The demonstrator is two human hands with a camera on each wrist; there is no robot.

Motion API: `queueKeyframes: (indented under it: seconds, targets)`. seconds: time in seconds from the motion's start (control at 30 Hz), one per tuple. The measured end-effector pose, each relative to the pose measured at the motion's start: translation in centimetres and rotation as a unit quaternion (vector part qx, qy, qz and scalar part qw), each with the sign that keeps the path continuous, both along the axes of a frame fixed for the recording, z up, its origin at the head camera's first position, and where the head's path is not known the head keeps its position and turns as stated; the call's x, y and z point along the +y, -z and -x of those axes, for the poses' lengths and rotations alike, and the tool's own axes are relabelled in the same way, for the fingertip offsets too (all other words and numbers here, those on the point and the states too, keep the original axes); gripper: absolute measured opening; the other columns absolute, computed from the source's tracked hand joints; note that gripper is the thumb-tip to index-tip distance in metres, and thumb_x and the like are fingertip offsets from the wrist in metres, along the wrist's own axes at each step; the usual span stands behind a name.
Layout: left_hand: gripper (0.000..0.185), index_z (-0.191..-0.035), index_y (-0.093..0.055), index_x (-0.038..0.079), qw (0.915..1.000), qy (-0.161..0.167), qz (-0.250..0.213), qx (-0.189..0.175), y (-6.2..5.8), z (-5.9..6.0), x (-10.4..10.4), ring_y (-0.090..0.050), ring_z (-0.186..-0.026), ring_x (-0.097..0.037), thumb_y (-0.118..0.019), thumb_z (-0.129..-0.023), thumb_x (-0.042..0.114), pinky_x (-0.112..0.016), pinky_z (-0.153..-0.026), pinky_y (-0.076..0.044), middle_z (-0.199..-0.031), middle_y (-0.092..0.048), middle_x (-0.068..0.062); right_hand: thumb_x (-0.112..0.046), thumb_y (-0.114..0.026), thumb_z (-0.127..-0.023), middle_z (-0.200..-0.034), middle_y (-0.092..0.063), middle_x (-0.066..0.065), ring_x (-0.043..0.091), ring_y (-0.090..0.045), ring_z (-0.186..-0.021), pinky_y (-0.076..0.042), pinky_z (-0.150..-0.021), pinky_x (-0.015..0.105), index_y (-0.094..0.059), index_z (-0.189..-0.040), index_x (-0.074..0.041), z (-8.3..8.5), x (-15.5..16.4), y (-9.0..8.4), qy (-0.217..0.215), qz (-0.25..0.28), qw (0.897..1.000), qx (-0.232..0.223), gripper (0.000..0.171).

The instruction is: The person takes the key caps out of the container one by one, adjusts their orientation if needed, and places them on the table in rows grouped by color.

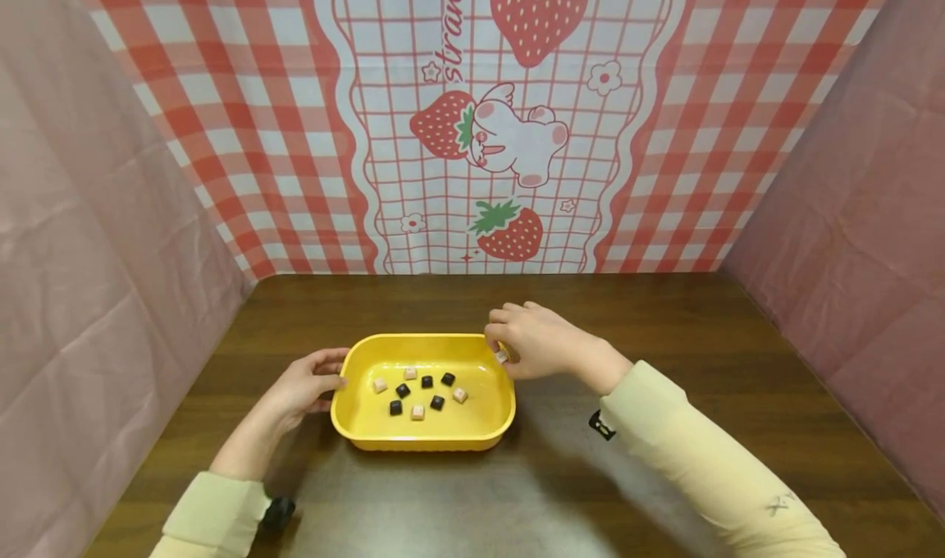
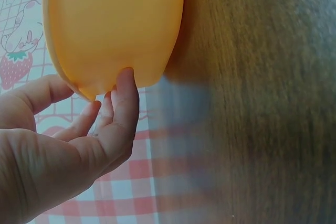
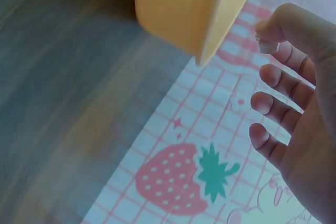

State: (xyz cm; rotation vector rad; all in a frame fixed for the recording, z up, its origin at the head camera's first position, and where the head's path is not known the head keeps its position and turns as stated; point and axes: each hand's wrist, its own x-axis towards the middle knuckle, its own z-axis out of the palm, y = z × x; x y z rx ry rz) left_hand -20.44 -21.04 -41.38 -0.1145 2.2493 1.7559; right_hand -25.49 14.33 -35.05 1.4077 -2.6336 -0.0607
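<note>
1. While L hand [image 1: 306, 387] grips yellow tray [image 1: 422, 440] by its L end, fingers bent,
2. 5 black pieces [image 1: 426, 382] & 4 pale pieces [image 1: 460, 395] (all small) lie scattered inside;
3. R hand [image 1: 537, 340] pinches another pale piece [image 1: 502, 355] nr tray's R rim.

Staged tabletop booth: dark wood-grain table [image 1: 627, 320], strawberry-print gingham cloth [image 1: 273, 107] as back wall, pink fabric side walls [image 1: 96, 213]. Home, lab or office, can't tell.

both wrist views cut off the yellow tray [image 2: 115, 30] and hide its pieces [image 1: 417, 413].
</note>
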Motion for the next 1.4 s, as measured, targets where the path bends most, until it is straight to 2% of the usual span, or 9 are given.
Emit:
queueKeyframes:
  seconds: [0.3,0.5,0.73,0.93,1.1,1.4]
  targets:
    - [0.055,-0.142,-0.035,0.0,1.0,-0.003,-0.003,0.0,0.1,-0.1,-0.1,-0.058,-0.098,-0.021,-0.053,-0.09,0.001,-0.035,-0.071,-0.053,-0.132,-0.046,-0.025,-0.026,-0.074,-0.066,-0.076,-0.045,-0.01,0.014,-0.048,-0.078,-0.033,-0.061,0.03,-0.054,-0.076,-0.022,1.2,2.6,0.1,0.022,0.024,0.999,0.025,0.022]
    - [0.056,-0.143,-0.033,0.0,1.0,0.006,-0.002,0.001,-0.2,0.0,-0.2,-0.058,-0.1,-0.021,-0.053,-0.091,0.003,-0.034,-0.072,-0.053,-0.132,-0.045,-0.025,-0.025,-0.075,-0.064,-0.075,-0.046,-0.009,0.016,-0.049,-0.077,-0.034,-0.061,0.031,-0.054,-0.075,-0.021,1.9,4.1,0.8,0.06,0.035,0.997,0.026,0.024]
    - [0.059,-0.144,-0.031,0.0,0.9997,0.018,0.013,0.0,-0.5,-0.2,-0.3,-0.056,-0.102,-0.026,-0.055,-0.09,0.003,-0.034,-0.073,-0.053,-0.134,-0.043,-0.027,-0.026,-0.075,-0.065,-0.076,-0.05,-0.007,0.017,-0.052,-0.077,-0.035,-0.058,0.03,-0.054,-0.074,-0.021,2.6,5.4,2.8,0.119,0.042,0.992,0.022,0.023]
    - [0.061,-0.143,-0.032,0.0,0.9995,0.019,0.024,0.001,-0.5,-0.5,-0.2,-0.057,-0.098,-0.027,-0.057,-0.088,0.001,-0.035,-0.072,-0.054,-0.134,-0.042,-0.027,-0.024,-0.076,-0.064,-0.075,-0.05,-0.006,0.018,-0.053,-0.075,-0.035,-0.055,0.031,-0.053,-0.072,-0.02,3.0,6.1,4.8,0.134,0.054,0.989,0.012,0.025]
    - [0.06,-0.143,-0.033,0.0,0.9995,0.014,0.027,0.0,-0.4,-0.6,-0.1,-0.057,-0.097,-0.026,-0.057,-0.088,0.0,-0.035,-0.071,-0.054,-0.134,-0.042,-0.027,-0.025,-0.075,-0.066,-0.075,-0.049,-0.006,0.017,-0.052,-0.073,-0.035,-0.055,0.031,-0.051,-0.072,-0.019,3.6,6.3,6.5,0.147,0.039,0.988,0.001,0.025]
    - [0.06,-0.143,-0.033,0.0,0.9995,0.012,0.03,-0.001,-0.4,-0.6,0.1,-0.057,-0.098,-0.027,-0.057,-0.088,0.001,-0.035,-0.072,-0.054,-0.135,-0.041,-0.027,-0.021,-0.071,-0.068,-0.074,-0.047,-0.004,0.018,-0.049,-0.07,-0.035,-0.054,0.032,-0.05,-0.072,-0.017,4.3,6.3,8.1,0.165,0.03,0.986,-0.004,0.022]
